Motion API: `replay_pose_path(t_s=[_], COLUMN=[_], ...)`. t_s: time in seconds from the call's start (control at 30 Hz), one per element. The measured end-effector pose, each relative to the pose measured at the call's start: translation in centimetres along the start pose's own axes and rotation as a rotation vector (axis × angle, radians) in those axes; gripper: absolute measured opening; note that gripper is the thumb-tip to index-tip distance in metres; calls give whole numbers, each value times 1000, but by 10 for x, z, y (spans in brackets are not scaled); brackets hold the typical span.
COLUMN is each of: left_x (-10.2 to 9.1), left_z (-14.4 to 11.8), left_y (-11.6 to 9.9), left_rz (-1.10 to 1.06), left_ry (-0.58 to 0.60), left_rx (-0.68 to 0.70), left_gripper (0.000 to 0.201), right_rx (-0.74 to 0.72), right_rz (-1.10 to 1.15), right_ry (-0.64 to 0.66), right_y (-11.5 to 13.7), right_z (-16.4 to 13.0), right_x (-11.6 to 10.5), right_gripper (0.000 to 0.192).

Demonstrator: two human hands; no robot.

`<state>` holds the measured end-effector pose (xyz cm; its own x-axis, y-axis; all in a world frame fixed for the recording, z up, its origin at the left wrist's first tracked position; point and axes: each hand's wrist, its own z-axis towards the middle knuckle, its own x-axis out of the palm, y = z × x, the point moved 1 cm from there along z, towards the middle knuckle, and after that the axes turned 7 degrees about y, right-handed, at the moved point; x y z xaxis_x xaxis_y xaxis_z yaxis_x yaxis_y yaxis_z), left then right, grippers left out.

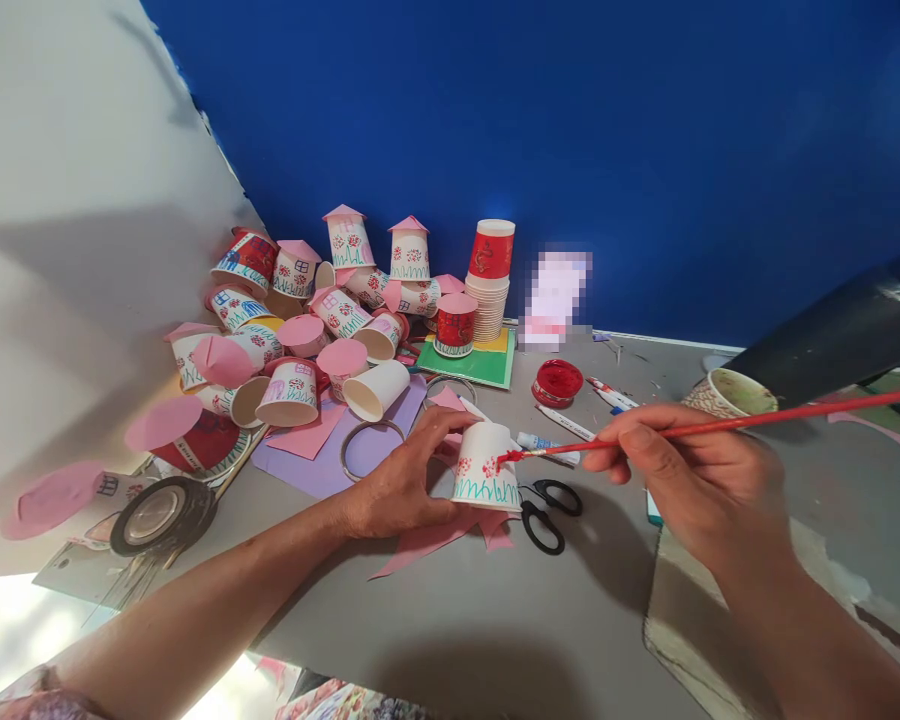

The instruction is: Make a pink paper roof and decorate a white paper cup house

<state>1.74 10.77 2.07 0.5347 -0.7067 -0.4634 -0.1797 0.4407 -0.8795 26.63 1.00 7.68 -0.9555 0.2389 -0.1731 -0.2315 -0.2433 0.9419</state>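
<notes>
My left hand (405,480) grips a white paper cup (487,445) from its left side; the cup is upside down. Green zigzag strokes run around its lower part, with red dotted clusters above them. In my right hand (701,480) is a long red paintbrush (780,412), pinched near its bristles. The red-loaded tip touches the cup's front beside a red cluster. Behind the cup stands an open pot of red paint (557,383). Black-handled scissors (544,530) lie just right of the cup, and pink paper scraps (435,540) lie under it.
Many decorated cups with pink paper roofs (300,390) are piled at the left back. A stack of cups (489,290) stands near the blue wall. Black tape (157,515), a tape ring (371,450), markers (566,422) and a patterned cup (742,390) surround the work.
</notes>
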Motion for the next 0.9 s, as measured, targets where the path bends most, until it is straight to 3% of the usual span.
replay_pose_path(t_s=[0.2, 0.4, 0.9], left_x=[0, -1, 3], left_z=[0, -1, -1], left_y=[-1, 0, -4], left_rz=[-19, -25, 26], left_ry=[9, -2, -21], left_rx=[-5, -57, -1], left_gripper=[79, 78, 82], right_rx=[-6, -16, 16], right_rz=[-3, -5, 12], right_ry=[64, -5, 52], right_y=[-3, 0, 0], right_z=[2, 1, -2], right_x=[-1, -3, 1], right_gripper=[26, 22, 24])
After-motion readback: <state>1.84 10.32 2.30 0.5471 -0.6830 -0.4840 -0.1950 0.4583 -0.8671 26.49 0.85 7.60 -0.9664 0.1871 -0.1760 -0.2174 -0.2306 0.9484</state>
